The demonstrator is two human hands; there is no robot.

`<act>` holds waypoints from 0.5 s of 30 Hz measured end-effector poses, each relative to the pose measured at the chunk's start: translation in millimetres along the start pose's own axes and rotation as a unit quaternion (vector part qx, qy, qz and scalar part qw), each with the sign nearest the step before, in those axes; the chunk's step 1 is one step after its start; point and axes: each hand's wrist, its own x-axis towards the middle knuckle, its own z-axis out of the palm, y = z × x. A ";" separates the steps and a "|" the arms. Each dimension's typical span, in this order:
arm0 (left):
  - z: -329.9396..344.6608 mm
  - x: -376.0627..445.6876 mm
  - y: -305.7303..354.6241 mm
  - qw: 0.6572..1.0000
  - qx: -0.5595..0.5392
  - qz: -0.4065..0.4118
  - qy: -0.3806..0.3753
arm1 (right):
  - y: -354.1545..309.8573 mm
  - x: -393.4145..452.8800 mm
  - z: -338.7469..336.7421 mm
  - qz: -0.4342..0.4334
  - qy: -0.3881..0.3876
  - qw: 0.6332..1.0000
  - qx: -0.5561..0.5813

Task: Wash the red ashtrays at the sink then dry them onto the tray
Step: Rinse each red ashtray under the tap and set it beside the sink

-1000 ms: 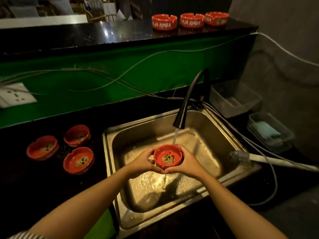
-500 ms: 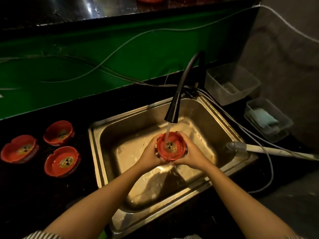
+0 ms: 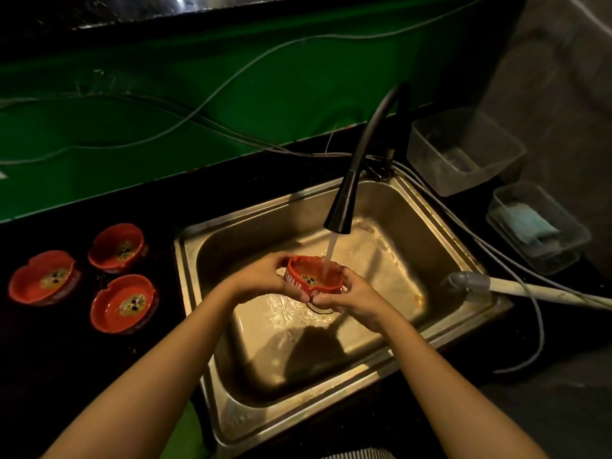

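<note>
Over the steel sink (image 3: 440, 246) I hold a red ashtray (image 3: 313, 276) under the running water of the black tap (image 3: 344, 210). My left hand (image 3: 261, 276) grips its left side and my right hand (image 3: 347, 296) grips its right and near side. The stream falls into the ashtray, which still has dark bits of dirt inside and is tilted a little toward me. Three more dirty red ashtrays (image 3: 124, 303) sit on the black counter to the left of the sink.
Two clear plastic tubs (image 3: 463, 150) stand right of the sink, the nearer tub (image 3: 536, 226) holding a pale blue cloth. A grey hose nozzle (image 3: 470, 279) lies on the sink's right rim. Cables run along the green wall (image 3: 165, 77) behind.
The view has tilted downward, so the upper shelf has left view. The ashtray has tipped toward me under the stream, and my hands have shifted round it.
</note>
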 end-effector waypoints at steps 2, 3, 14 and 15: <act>1.1 -3.5 -4.5 0.998 -0.054 -0.028 -0.034 | -0.9 -2.9 -0.1 0.015 -0.002 1.000 0.001; 3.3 -4.9 -5.7 0.996 -0.075 -0.036 -0.045 | -1.8 -4.1 -0.8 0.018 0.003 1.000 -0.010; 59.2 16.8 -17.0 0.986 -0.156 0.053 0.012 | -18.0 -15.0 -20.4 -0.080 0.080 0.943 -0.312; 61.5 19.2 -15.7 0.988 -0.132 0.069 0.027 | -16.5 -14.2 -21.3 -0.091 0.089 0.939 -0.319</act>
